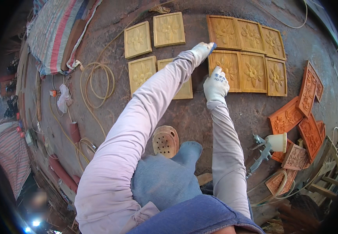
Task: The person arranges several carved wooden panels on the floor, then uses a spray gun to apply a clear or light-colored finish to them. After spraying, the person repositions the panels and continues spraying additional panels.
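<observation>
Two rows of yellowish wooden panels with carved flowers lie at the upper right. At the left end of the lower row is a carved wooden panel (pixel 231 64). My left hand (pixel 202 52), in a white glove, closes at its upper left corner, beside the panel above (pixel 223 31). Blue shows along those fingertips; whether it is glove coating or something held is unclear. My right hand (pixel 216 85), also gloved, has curled fingers gripping the same panel at its lower left corner. My left forearm partly covers another carved panel (pixel 183 90) farther left.
More flower panels (pixel 137 39) lie at the upper left. A spray gun with a white cup (pixel 277 142) sits at the right, near reddish carved panels (pixel 286 116). A coiled hose (pixel 98 85) lies left. By my knee is a perforated clog (pixel 165 141).
</observation>
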{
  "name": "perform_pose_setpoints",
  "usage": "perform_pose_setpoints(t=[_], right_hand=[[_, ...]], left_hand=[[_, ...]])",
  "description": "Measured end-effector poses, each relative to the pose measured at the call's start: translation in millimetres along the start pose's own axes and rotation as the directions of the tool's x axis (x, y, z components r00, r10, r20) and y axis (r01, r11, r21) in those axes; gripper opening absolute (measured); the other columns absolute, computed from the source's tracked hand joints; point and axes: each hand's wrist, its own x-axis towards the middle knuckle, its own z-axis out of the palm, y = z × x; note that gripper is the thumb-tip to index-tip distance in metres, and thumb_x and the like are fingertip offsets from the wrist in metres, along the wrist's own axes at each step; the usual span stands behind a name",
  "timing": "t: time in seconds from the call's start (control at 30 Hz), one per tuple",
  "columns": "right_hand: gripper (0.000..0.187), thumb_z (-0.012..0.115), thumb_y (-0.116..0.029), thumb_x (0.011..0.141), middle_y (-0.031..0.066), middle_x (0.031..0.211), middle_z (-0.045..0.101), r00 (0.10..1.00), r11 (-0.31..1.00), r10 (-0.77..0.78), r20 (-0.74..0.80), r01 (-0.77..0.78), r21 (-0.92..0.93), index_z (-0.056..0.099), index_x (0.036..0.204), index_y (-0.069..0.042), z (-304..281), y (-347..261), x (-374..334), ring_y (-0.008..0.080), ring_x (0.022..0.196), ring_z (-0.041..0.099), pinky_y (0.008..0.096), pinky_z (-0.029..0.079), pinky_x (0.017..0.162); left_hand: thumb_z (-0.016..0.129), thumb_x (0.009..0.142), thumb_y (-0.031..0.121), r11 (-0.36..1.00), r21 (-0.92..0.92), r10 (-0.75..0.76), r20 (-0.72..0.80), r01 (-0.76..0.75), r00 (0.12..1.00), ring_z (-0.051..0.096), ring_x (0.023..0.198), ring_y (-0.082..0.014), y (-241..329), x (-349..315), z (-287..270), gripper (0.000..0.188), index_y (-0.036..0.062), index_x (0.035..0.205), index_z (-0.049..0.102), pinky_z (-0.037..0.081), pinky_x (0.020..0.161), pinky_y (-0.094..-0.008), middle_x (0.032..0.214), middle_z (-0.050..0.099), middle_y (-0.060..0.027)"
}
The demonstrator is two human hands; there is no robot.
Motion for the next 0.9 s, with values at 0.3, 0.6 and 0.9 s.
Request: perform_pose_setpoints(t=[0.3,0.6,0.9], right_hand=[[0.043,0.077,-0.031,0.083,0.0182,0.099,0.070,0.999,0.751,-0.029,-0.043,0.050,0.659,0.061,0.109,0.001,-80.5,65.5,-17.7,0.0315,0.092,0.069,0.0389,0.051,0.080],[0.093,0.079,-0.038,0.084,0.0186,0.123,0.058,0.911,0.450,0.366,0.190,-0.352,0.820,0.024,0.146,0.005,31.6,68.7,-9.0,0.0194,0.093,0.064,0.0315,0.055,0.069],[0.084,0.068,-0.023,0.088,0.0294,0.142,0.049,0.985,0.688,0.172,0.018,-0.133,0.714,0.020,0.152,0.007,24.5,110.8,9.1,0.0383,0.126,0.055,0.0400,0.044,0.104]], left_hand=[[0.059,0.095,0.046,0.608,-0.784,0.128,0.253,0.125,0.959,0.064,0.088,-0.0185,93.6,-57.1,-5.8,0.049,0.0064,0.124,0.057,0.058,0.079,-0.0342,0.111,0.063,-0.0101],[0.071,0.083,0.045,0.865,-0.381,-0.452,-0.313,0.326,0.835,0.064,0.115,-0.0361,18.6,75.2,2.9,0.061,-0.0050,0.117,0.067,0.049,0.100,-0.0395,0.120,0.066,-0.0268],[0.073,0.086,0.045,0.700,-0.630,-0.450,-0.022,0.337,0.893,0.055,0.065,-0.0182,15.5,111.0,11.4,0.032,0.0219,0.108,0.076,0.046,0.058,-0.0333,0.084,0.063,-0.0067]])
